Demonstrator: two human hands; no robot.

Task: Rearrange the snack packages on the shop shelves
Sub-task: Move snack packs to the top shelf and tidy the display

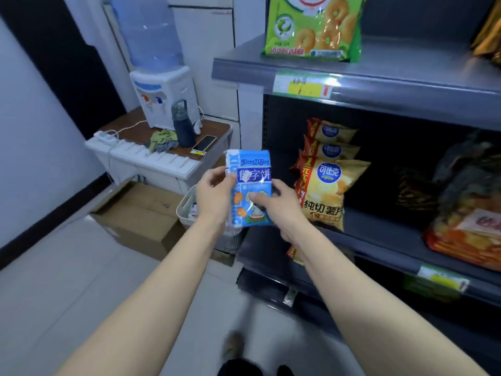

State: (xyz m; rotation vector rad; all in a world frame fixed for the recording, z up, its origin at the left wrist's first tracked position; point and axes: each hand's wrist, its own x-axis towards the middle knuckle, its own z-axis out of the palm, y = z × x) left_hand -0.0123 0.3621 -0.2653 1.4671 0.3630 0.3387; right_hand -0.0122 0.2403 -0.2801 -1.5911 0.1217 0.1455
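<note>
**Blue pack held up off the shelves**

Head view: at frame centre, the left hand pinches the blue pack's left edge and the right hand grips its lower right, keeping it upright, label facing out, probably for shelving. Chip bags stand just right, on the middle shelf.

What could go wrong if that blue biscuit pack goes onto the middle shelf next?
1. The yellow chip bags stand upright in a close row at the shelf's left end; nudging them with the blue biscuit pack may topple them.
2. Left hand and right hand pinch only the glossy pack's edges, so it might slip toward the basket below.
</note>
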